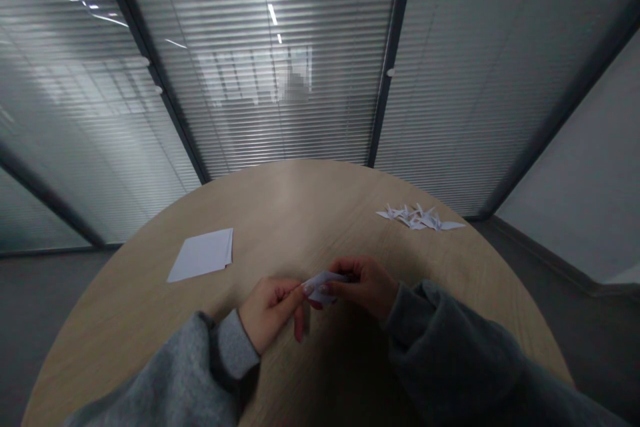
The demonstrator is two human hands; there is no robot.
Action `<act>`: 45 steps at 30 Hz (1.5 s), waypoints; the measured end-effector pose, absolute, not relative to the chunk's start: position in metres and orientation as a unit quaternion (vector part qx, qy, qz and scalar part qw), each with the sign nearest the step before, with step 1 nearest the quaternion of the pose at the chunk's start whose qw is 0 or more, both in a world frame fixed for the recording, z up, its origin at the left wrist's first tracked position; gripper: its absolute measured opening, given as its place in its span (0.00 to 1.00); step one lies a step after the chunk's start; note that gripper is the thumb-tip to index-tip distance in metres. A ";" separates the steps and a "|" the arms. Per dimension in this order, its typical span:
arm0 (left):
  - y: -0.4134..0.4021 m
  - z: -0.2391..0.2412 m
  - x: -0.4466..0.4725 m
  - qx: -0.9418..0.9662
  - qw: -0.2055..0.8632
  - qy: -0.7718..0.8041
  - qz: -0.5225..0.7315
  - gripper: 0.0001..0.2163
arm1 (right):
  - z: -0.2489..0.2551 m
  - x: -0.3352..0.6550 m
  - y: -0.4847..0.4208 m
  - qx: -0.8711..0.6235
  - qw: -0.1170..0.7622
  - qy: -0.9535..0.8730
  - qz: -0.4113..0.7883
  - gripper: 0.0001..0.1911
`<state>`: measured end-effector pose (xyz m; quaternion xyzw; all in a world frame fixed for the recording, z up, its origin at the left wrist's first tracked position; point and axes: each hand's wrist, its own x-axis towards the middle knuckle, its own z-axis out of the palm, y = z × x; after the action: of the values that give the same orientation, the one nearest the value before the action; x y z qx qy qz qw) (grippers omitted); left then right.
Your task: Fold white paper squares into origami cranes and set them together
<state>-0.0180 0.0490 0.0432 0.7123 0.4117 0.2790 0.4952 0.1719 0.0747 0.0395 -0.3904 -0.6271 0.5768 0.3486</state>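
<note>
A small folded piece of white paper point(320, 285) is held between both hands above the near middle of the table. My left hand point(274, 307) pinches its left end between thumb and fingers. On the other side, my right hand point(364, 285) grips the right part, thumb on top and fingers behind. The fingers cover parts of the folds, so the paper's full shape is hidden. To the far right lies a cluster of several folded white paper cranes point(417, 217). A stack of white paper sheets point(203, 255) rests on the left.
The round wooden table point(300, 207) has its curved far edge close to a glass partition with blinds point(300, 120). Dark floor point(45, 300) shows past the table on the left, and a white wall point(580, 180) stands at the right.
</note>
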 end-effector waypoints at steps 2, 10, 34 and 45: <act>0.049 0.044 -0.018 0.711 0.495 0.414 0.277 0.26 | 0.039 0.172 0.075 -0.387 0.350 -0.619 0.587 0.20; 0.049 0.046 -0.019 0.703 0.517 0.405 0.272 0.26 | 0.038 0.173 0.075 -0.373 0.353 -0.614 0.599 0.21; 0.054 0.047 -0.024 0.709 0.533 0.384 0.257 0.26 | 0.035 0.173 0.074 -0.343 0.301 -0.563 0.689 0.23; 0.058 0.051 -0.029 0.681 0.539 0.414 0.274 0.26 | 0.038 0.175 0.077 -0.340 0.284 -0.547 0.710 0.23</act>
<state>-0.0287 0.0577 0.0511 0.6810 0.4139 0.2736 0.5386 0.1751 0.0766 0.0378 -0.3400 -0.5471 0.7102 0.2840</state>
